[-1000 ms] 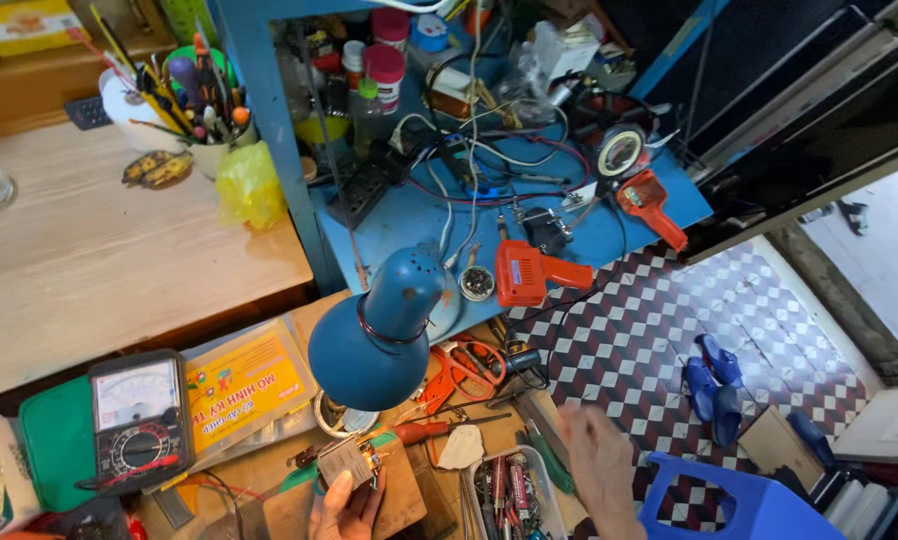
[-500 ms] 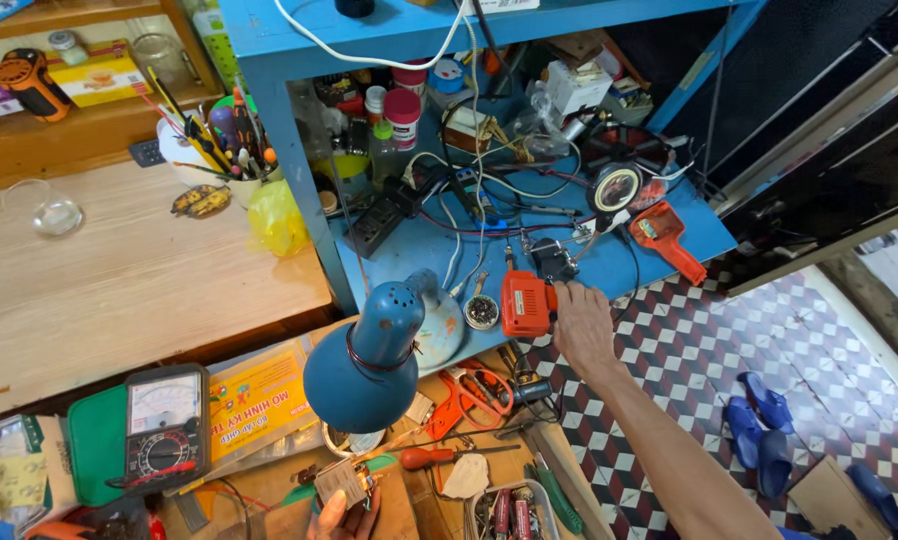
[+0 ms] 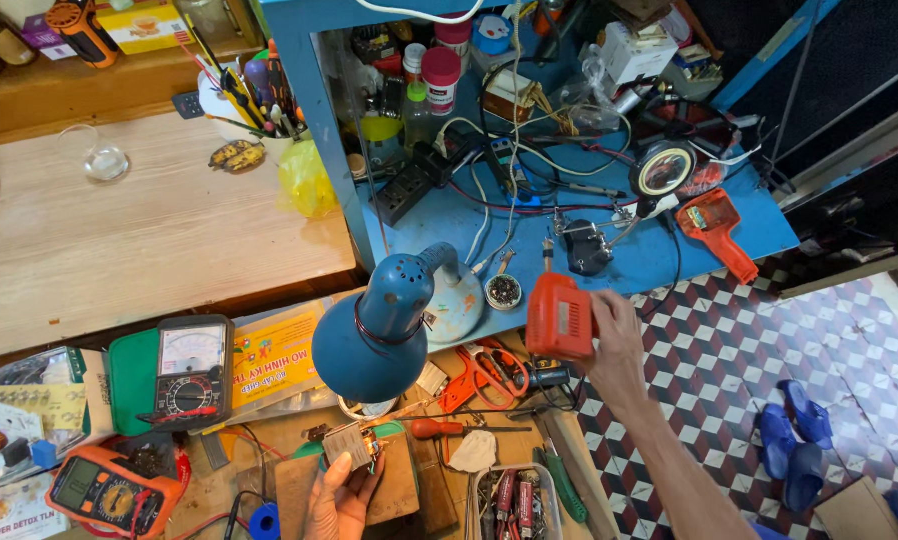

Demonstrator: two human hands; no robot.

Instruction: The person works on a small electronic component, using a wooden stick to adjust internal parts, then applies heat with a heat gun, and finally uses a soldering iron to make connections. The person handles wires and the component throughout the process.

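Right hand [image 3: 614, 335] clamped on an orange soldering gun [image 3: 559, 315] above the blue shelf's [image 3: 609, 270] front edge.

The gun's tip pointed up toward a dark clamp stand [image 3: 587, 248] — a round tin [image 3: 504, 291] sat just left of it. Lower down, the left hand [image 3: 337, 495] gripped a small metal component [image 3: 352, 442] over a wooden block [image 3: 394, 490], beneath the blue desk lamp [image 3: 379, 330]. Red-handled scissors [image 3: 479, 372] lay between the hands — two multimeters [image 3: 191, 372] rested well to the left.

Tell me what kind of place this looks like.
Probably a home electronics repair bench. The right hand grips a red soldering gun, the left hand holds a small circuit part, and an analog multimeter lies nearby.
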